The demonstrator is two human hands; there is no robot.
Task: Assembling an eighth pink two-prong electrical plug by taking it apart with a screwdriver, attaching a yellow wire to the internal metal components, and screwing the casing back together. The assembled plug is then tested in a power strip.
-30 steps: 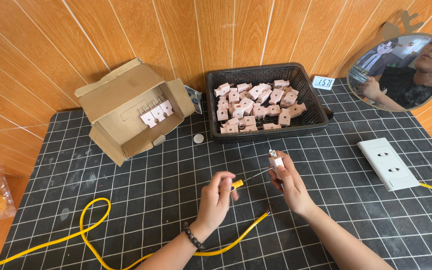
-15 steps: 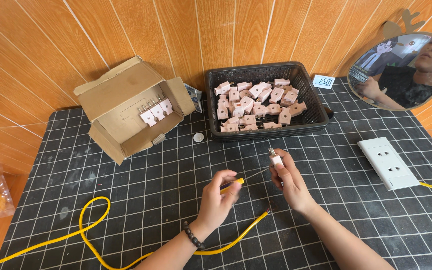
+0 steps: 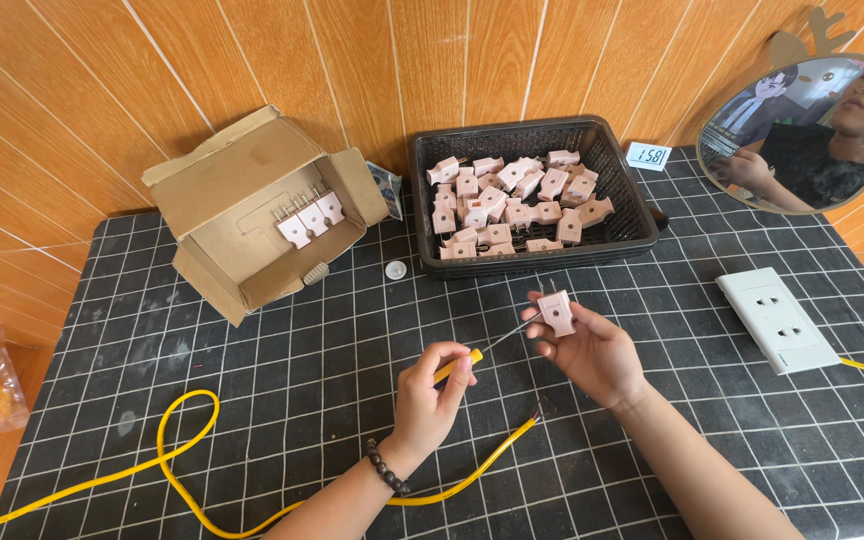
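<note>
The right hand [image 3: 597,350] held a small pink plug [image 3: 556,312] pinched between thumb and fingers, its two metal prongs pointing up toward twelve o'clock. The left hand [image 3: 430,400] was closed around a screwdriver [image 3: 482,349] by its yellow handle, the thin shaft running toward two o'clock until its tip met the plug's lower side. The hands were apart, joined only by the tool.

The plug looked light and rigid, a hard plastic shell with a smooth surface that could slip under the push of the screwdriver; it was best gripped across its flat faces, away from the prongs and the screw. The screwdriver was slim and stiff, and its short handle suited a fingertip hold like the one in use.

The plug sat above the middle of the worktop [image 3: 252,400], at about two o'clock from the left hand and just at the fingertips of the right. A yellow cable [image 3: 182,470] looped across the worktop at eight o'clock from the left hand, its bare end lying between the two wrists. At twelve o'clock a black basket [image 3: 632,210] held many more pink plugs; at ten o'clock lay an open cardboard box [image 3: 242,190] with a few inside. A white socket plate [image 3: 777,320] rested at three o'clock from the right hand.
</note>
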